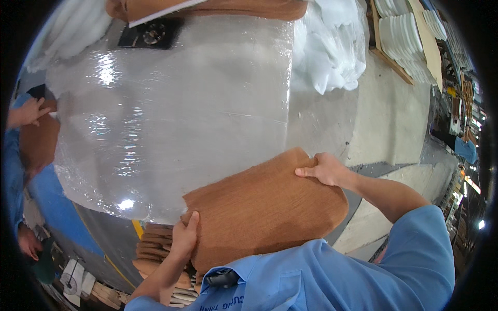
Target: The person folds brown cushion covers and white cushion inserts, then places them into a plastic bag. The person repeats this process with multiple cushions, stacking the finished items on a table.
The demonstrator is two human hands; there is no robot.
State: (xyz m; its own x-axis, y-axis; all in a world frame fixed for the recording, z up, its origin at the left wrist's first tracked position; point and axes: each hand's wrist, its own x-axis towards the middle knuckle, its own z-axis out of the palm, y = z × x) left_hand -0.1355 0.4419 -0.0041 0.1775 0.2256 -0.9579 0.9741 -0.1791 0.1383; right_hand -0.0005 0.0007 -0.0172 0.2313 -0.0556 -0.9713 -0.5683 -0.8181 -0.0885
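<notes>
1 large brown flat panel w/ a fibrous, grainy face (270, 212), one end rounded, is held in both hands in front of the wearer's light-blue short-sleeved shirt (332, 280). It's tilted in view, far edge overlapping the near edge of a grey surface covered w/ clear shiny plastic film (218, 109); can't tell if they touch.

L hand (185, 237): fingers closed on panel's left edge, thumb on top face, rest hidden underneath. R hand (328, 170): fingers closed on the far right edge, thumb likewise on top; gap = panel thickness only, both hands.

Below the L end: 1 stack of brown padded pcs (154, 241), several layers, exact no. unclear b/c partly covered.

Far side of surface: 1 black flat plate w/ round metal part (151, 33), next to 1 long brown rounded piece (249, 9). 2 white puffy bundles, 1 at upper L (72, 33), 1 at upper R (329, 46). Beyond the latter, rows of white curved pads (402, 39), too many to count.

At far L, 1 co-worker: 2 hands visible, the upper one (33, 111) on 1 dark-brown flat piece (39, 145); lower one's hold unclear. 1 more person in blue (465, 149), far R bkgd.
</notes>
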